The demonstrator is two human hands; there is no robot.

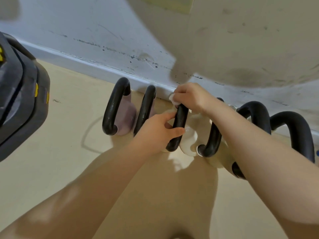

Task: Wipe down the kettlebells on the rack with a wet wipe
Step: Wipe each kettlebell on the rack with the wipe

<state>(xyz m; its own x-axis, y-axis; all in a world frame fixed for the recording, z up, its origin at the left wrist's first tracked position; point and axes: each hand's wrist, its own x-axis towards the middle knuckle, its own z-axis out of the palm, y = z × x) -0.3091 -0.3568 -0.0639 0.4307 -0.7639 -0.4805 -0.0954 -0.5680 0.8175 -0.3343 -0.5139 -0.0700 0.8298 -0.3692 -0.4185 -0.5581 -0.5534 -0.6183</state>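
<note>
Kettlebells sit in a row on the floor against the wall. Our left hand (160, 130) curls round the middle handle (179, 126), steadying it; our right hand (191, 97) pinches the wet wipe (172, 99) on that handle's far end. Risk as we judge it: wipe slips or bunches, handle underside gets missed, neighbouring handle (213, 135) crowds our knuckles.

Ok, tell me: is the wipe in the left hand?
No, the right hand presses the wipe on the handle's far end, while the left hand only grips that handle.
</note>
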